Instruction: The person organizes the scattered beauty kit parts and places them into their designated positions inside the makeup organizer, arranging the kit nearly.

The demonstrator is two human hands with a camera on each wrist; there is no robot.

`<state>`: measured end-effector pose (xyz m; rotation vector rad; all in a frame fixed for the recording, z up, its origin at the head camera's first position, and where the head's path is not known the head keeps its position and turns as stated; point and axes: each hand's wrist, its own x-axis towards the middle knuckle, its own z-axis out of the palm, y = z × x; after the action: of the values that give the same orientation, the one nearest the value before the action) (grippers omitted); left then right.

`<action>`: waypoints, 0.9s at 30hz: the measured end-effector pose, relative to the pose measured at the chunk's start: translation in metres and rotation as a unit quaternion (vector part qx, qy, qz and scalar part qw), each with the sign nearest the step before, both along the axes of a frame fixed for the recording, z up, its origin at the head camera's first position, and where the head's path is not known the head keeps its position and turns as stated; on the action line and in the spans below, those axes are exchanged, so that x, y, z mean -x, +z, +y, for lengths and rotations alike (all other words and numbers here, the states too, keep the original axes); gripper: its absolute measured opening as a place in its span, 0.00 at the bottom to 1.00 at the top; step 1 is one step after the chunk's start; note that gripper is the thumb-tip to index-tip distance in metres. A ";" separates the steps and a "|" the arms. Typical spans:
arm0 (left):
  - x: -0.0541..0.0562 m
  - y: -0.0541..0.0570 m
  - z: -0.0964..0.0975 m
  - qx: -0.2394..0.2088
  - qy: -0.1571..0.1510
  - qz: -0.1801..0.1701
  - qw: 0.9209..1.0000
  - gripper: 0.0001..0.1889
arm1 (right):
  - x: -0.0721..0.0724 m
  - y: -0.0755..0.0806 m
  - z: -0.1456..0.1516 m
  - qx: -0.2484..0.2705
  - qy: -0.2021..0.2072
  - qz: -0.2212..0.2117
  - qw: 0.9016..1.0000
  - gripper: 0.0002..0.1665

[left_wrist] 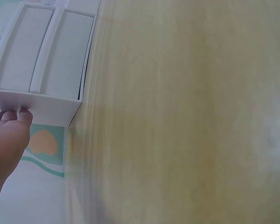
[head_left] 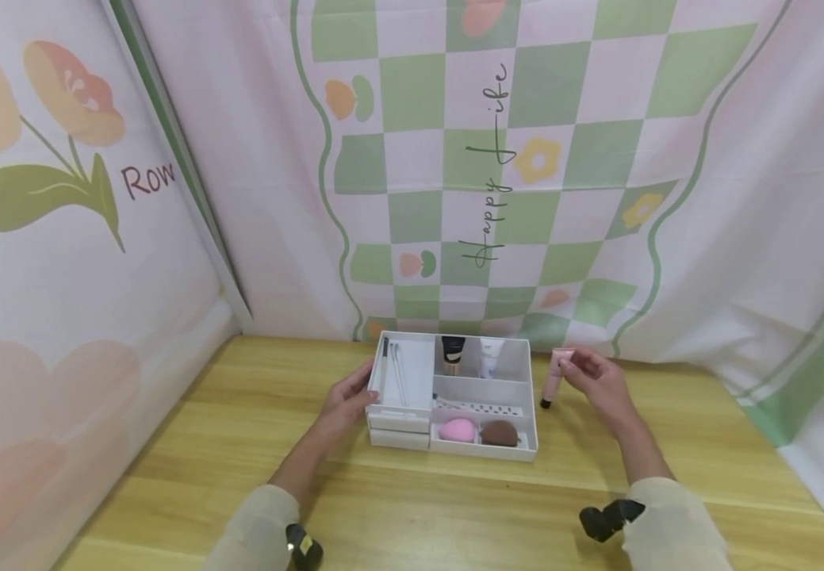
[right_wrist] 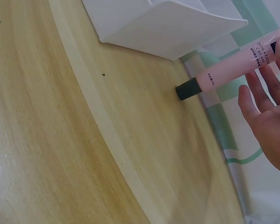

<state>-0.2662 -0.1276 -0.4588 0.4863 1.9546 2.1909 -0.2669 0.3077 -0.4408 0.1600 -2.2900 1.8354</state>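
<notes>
A white desk organizer [head_left: 483,457] stands on the table. My left hand [head_left: 347,400] rests against its left side, its fingertips touching the outer wall in the left wrist view. To the right of the organizer, my right hand [head_left: 600,385] pinches a pink cream tube [right_wrist: 238,67] near its flat end. The tube is tilted, its black cap [right_wrist: 188,88] pointing down close to the tabletop. Inside the organizer are a black tube [head_left: 453,350] and a white tube [head_left: 491,357] at the back, with a pink makeup sponge [head_left: 457,431] and a brown one [head_left: 500,433] in front.
Slim brush-like sticks [head_left: 396,373] lie in the organizer's left tray, above two small drawers [head_left: 399,438]. A white strip with dark marks [head_left: 486,409] lies in the middle compartment. Behind the wooden table [head_left: 440,515] hangs a printed curtain [head_left: 412,159]; another patterned sheet [head_left: 62,317] closes the left side.
</notes>
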 end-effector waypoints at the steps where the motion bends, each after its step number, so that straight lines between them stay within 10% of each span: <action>1: 0.000 0.000 0.000 0.001 0.000 0.000 1.000 0.35 | 0.000 -0.001 -0.001 -0.003 0.000 0.001 1.000 0.15; 27: 0.002 -0.002 0.001 -0.017 -0.001 0.000 1.000 0.35 | 0.002 0.005 -0.006 0.034 -0.005 0.047 0.998 0.08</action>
<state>-0.2678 -0.1267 -0.4603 0.4935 1.9189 2.2253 -0.2691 0.3014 -0.4363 0.2203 -2.1585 1.8572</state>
